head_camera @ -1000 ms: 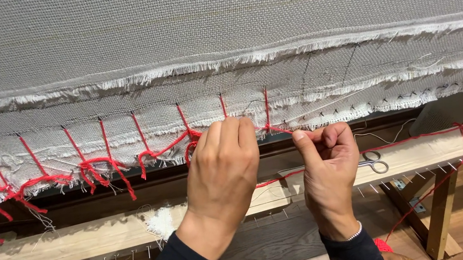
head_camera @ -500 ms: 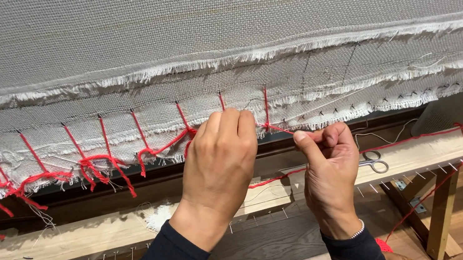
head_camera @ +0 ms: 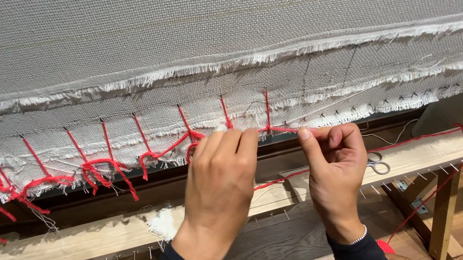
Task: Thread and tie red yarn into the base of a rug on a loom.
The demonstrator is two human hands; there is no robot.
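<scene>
Up close, two hands work red yarn (head_camera: 282,129) at the frayed lower edge of a grey woven cloth (head_camera: 212,19).

Left hand (head_camera: 221,179) curls its fingers against the cloth edge, covering whatever they pinch, so its grip cannot be told. Right hand (head_camera: 334,162) is closed, thumb and forefinger pinching the taut yarn just right of the last red stitch. Behind that hand lie scissors (head_camera: 377,163), mostly hidden, on a wooden beam (head_camera: 74,243) studded with small nails. More red stitches (head_camera: 98,163) run left and are cut off at the frame's edge. Yarn trails right over the beam and down, its end lost behind the wrist.
</scene>
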